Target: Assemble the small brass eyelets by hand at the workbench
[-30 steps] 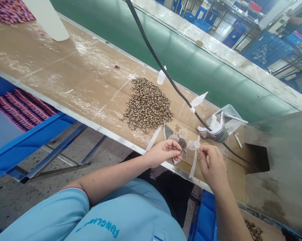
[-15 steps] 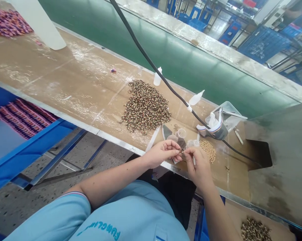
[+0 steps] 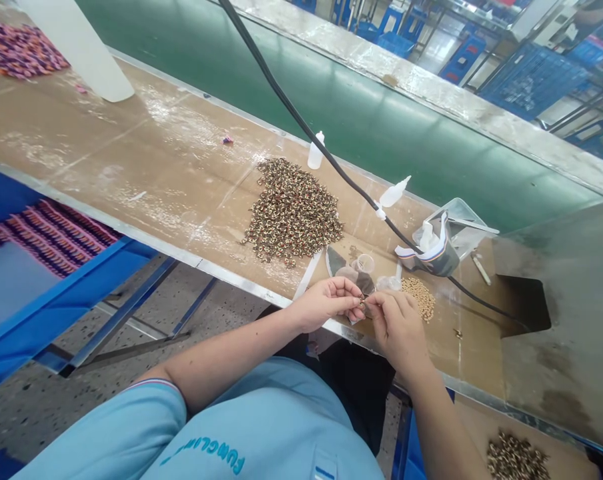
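Observation:
My left hand (image 3: 331, 305) and my right hand (image 3: 394, 321) meet over the table's front edge, fingertips almost touching. Between the left thumb and fingers is a small dark brown and gold piece (image 3: 362, 304), mostly covered by the fingertips. My right thumb and forefinger pinch at the same spot; what they grip is too small to make out. Behind the hands lie a grey cloth (image 3: 337, 261) and a small clear round cup (image 3: 365, 263). A pile of small tan pieces (image 3: 419, 298) is just beyond my right hand. Further left spreads a big heap of brown and gold pieces (image 3: 294, 213).
A black cable (image 3: 301, 123) hangs across the table. White squeeze bottles (image 3: 315, 152) stand and lean along the far side. A grey pouch (image 3: 439, 257) and a clear tray (image 3: 461, 223) sit at the right, near a metal housing (image 3: 571, 320). Another heap (image 3: 516, 459) lies lower right.
The hands stay together at nearly the same place, with only slight finger movement. The whole view has shifted a little.

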